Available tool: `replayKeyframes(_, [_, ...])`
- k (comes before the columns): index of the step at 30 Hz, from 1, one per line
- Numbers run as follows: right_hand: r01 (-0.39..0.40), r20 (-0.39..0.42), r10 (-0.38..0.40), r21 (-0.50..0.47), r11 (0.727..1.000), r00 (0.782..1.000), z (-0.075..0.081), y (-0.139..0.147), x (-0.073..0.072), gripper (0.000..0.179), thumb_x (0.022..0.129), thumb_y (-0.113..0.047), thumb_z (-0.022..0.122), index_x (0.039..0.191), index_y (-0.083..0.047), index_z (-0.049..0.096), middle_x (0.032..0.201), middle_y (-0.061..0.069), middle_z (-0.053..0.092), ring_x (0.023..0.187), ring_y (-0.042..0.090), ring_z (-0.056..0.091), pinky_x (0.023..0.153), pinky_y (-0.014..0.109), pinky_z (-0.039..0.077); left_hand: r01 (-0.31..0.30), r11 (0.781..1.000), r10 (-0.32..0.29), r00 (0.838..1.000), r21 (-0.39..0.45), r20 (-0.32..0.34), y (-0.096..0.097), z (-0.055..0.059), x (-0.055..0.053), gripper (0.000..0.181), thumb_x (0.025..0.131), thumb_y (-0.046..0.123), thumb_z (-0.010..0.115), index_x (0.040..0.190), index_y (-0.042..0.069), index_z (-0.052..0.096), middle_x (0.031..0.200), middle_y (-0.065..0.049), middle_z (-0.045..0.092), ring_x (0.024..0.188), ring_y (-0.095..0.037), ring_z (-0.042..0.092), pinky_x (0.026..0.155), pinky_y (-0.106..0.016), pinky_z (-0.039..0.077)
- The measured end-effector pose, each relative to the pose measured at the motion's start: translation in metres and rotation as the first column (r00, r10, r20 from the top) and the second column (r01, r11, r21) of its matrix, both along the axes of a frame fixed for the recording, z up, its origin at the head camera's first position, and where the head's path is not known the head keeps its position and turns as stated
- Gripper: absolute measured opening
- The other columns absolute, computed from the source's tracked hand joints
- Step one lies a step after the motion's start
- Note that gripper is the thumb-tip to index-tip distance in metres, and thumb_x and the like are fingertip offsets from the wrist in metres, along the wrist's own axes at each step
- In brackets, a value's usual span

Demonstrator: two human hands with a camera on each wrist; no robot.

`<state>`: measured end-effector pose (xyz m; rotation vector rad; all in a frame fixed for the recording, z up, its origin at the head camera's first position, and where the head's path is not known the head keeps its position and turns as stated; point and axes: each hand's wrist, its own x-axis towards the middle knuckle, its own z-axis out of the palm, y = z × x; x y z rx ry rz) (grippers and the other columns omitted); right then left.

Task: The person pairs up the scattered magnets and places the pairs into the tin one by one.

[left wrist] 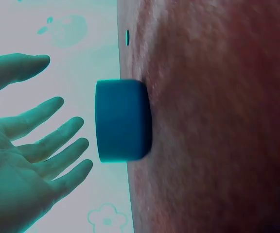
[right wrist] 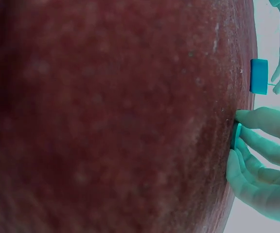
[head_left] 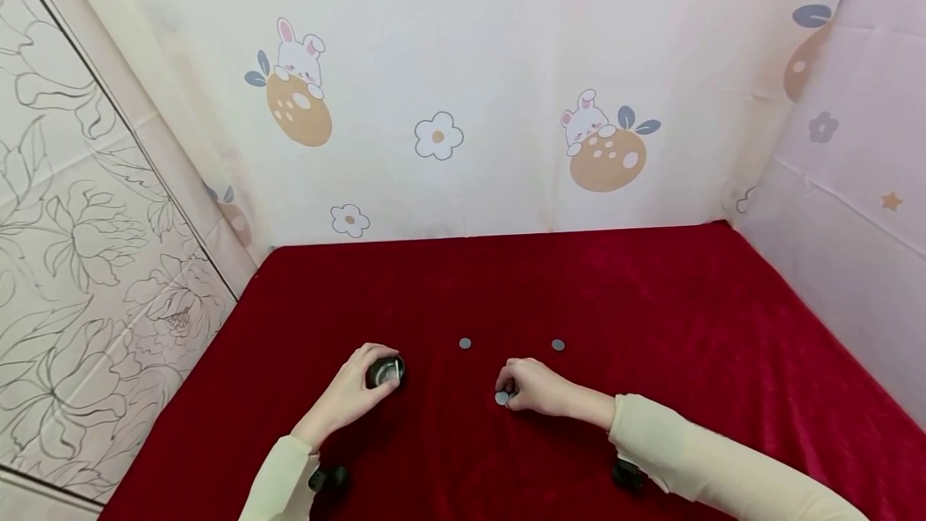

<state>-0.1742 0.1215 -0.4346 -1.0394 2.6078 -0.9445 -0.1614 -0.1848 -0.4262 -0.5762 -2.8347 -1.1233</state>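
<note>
Right hand (head_left: 538, 389) gripping small disc (head_left: 501, 398); left hand (head_left: 350, 389) loose above dark container (left wrist: 123, 121)

Disc: low on the red cloth (head_left: 622, 280), between the right thumb and fingers, which partly cover it. Right grip: fingers curled, pinching the disc by its edges.

Left grip: fingers extended and spread, holding nothing; the left-wrist view shows a gap between fingertips and container. The container sits on the cloth, left of the gripped disc; from the head view, the left hand overlaps its rim. A pale strip shows at its top, nature unclear.

Surroundings: two loose discs lie farther back, the left disc (head_left: 465, 343) between the hands, the right disc (head_left: 558, 345) just beyond the right hand. A printed curtain (head_left: 499, 63) borders the back edge; a floral panel (head_left: 65, 223) stands at left.
</note>
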Motion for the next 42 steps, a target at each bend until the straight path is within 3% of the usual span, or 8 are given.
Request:
replayKeyframes(10, [-0.028, -0.023, 0.028, 0.005, 1.000, 0.999, -0.001, -0.003, -0.002, 0.016, 0.066, 0.005, 0.062, 0.080, -0.004, 0.064, 0.075, 0.000, 0.057, 0.066, 0.007, 0.050, 0.058, 0.017, 0.043, -0.016, 1.000, 0.016, 1.000, -0.008, 0.018, -0.011, -0.007, -0.001, 0.037, 0.079, 0.018, 0.067, 0.114, 0.011, 0.055, 0.111, 0.000, 0.050, 0.106, -0.022, 0.049, 0.087, -0.042, 0.040])
replayKeyframes(20, [-0.031, 0.026, 0.032, -0.039, 0.999, 0.999, 0.008, -0.020, -0.006, 0.014, 0.068, 0.002, 0.063, 0.081, -0.004, 0.064, 0.076, 0.001, 0.059, 0.066, 0.008, 0.052, 0.058, 0.017, 0.043, -0.037, 0.999, 0.038, 0.999, -0.038, 0.013, -0.021, -0.015, -0.004, 0.042, 0.079, 0.017, 0.067, 0.117, 0.006, 0.052, 0.113, -0.006, 0.050, 0.106, -0.023, 0.049, 0.087, -0.044, 0.040])
replayKeyframes(31, [-0.004, 0.055, 0.010, -0.105, 0.994, 0.998, 0.014, -0.048, -0.014, 0.013, 0.070, -0.001, 0.065, 0.082, -0.005, 0.066, 0.073, 0.000, 0.061, 0.063, 0.005, 0.052, 0.058, 0.017, 0.043, -0.017, 0.999, 0.019, 0.998, -0.029, 0.063, -0.026, -0.017, -0.007, 0.048, 0.080, 0.018, 0.065, 0.122, 0.002, 0.049, 0.118, -0.011, 0.048, 0.105, -0.031, 0.050, 0.085, -0.043, 0.042])
replayKeyframes(42, [0.004, 0.055, 0.005, -0.162, 0.987, 0.998, 0.014, -0.071, -0.021, 0.012, 0.069, 0.000, 0.066, 0.081, -0.002, 0.067, 0.073, 0.003, 0.061, 0.065, 0.011, 0.053, 0.058, 0.018, 0.043, 0.029, 0.998, -0.038, 0.988, 0.061, 0.149, -0.027, -0.018, -0.010, 0.046, 0.082, 0.015, 0.063, 0.122, -0.003, 0.047, 0.117, -0.018, 0.050, 0.101, -0.032, 0.055, 0.080, -0.036, 0.047])
